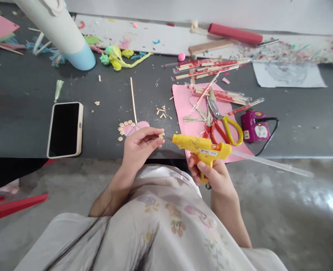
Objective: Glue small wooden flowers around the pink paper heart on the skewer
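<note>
Between the thumb and fingertips of my left hand (144, 146) is a small cluster of pale wooden pieces (161, 135). My right hand (214, 173) is wrapped round the handle of a yellow glue gun (202, 145). Its nozzle points left, close to the cluster, and a long clear glue stick (270, 162) sticks out of its back. Behind my left hand lies a pink paper shape (142, 125), partly hidden, edged on the left with small wooden pieces (121, 128). A thin wooden stick (133, 99) extends away from it.
A phone (65, 130) lies at left, with a white and blue bottle (62, 37) behind it. Scissors (225, 124) and wrapped sticks (211, 67) lie on and around pink paper (180, 101). A purple device (255, 127) with a black cable stands at right. Short stick bits (162, 111) are scattered mid-table.
</note>
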Tool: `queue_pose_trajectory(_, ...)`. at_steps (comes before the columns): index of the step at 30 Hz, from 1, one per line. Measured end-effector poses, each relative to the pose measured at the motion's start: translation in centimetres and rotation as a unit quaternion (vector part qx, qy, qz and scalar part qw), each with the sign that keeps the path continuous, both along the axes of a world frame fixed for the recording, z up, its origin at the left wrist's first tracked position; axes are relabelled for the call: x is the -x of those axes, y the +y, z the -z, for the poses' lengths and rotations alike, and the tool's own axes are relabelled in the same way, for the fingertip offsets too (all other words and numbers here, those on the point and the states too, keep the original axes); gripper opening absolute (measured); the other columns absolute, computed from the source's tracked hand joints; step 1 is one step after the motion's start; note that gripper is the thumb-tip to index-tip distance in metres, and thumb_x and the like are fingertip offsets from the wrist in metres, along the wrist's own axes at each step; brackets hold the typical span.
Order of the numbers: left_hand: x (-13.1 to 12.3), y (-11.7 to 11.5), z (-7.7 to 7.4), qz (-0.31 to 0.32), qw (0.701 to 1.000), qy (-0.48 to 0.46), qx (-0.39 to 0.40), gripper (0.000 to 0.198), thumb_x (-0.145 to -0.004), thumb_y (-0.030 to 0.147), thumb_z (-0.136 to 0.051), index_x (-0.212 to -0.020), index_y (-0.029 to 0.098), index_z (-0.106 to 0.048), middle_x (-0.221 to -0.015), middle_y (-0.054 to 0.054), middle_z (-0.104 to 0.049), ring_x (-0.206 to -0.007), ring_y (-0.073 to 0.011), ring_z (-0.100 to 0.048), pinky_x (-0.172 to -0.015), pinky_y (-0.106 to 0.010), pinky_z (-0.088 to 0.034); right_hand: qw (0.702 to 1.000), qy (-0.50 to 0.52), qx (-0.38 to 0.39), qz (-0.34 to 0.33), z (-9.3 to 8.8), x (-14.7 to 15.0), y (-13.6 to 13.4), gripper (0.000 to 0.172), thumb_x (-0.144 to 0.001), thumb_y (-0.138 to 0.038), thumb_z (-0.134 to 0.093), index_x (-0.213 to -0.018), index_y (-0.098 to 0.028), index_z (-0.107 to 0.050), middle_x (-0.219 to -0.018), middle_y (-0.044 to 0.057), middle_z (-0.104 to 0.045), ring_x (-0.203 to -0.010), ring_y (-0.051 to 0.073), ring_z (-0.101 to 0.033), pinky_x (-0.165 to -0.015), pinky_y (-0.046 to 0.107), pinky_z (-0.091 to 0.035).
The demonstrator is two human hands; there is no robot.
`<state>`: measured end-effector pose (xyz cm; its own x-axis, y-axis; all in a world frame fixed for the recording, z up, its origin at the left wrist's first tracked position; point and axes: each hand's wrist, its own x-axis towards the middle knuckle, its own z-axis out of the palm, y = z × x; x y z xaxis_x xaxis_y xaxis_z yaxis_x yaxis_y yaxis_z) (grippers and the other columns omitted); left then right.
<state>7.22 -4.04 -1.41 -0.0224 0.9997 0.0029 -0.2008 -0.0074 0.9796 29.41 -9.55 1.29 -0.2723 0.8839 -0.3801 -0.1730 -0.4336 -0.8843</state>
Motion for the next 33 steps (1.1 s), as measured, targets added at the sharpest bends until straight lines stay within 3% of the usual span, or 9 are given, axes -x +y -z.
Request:
queue_pose_trajectory(13, 0.08, -0.06, -0.34, -0.007, 1.0, 0.019, 0.014, 0.021, -0.072, 0.032, -0.085, -0.092, 0.026, -0.079, -0.085, -0.001, -0.074, -0.071, -0.0112, -0.072, -0.064, -0.022, -0.063, 1.0, 0.003, -0.003, -0.002, -0.1, 0.11, 0.24, 0.036, -0.081, -0.053, -0.072, -0.077, -0.019, -0.063, -0.062, -0.002, -0.056, -0.042, 0.009, -0.049, -0.038, 0.023, -0.039)
queue_pose_trajectory(22, 0.06, -0.07, -0.1, -0.011, 1.0, 0.016, 0.007, 0.022, -0.073, 0.034, -0.085, -0.093, 0.026, -0.079, -0.084, -0.001, -0.074, -0.07, -0.0109, -0.071, -0.062, -0.021, -0.061, 1.0, 0.015, -0.001, -0.006, 0.0, 0.03, 0.31, 0.033, -0.082, -0.051, -0.072, -0.081, -0.019, -0.066, -0.06, -0.002, -0.057, -0.041, 0.009, -0.051, -0.038, 0.022, -0.04)
queue_pose_trajectory(33, 0.02, 0.1, 0.08, -0.003, 1.0, -0.024, -0.016, 0.019, -0.074, 0.027, -0.084, -0.093, 0.027, -0.08, -0.08, 0.001, -0.074, -0.068, -0.0082, -0.072, -0.06, -0.014, -0.059, 0.998, 0.054, -0.021, -0.013, 0.53, -0.1, 0.3, 0.026, -0.085, -0.045, -0.072, -0.084, -0.019, -0.069, -0.062, -0.002, -0.058, -0.044, 0.007, -0.053, -0.04, 0.018, -0.044)
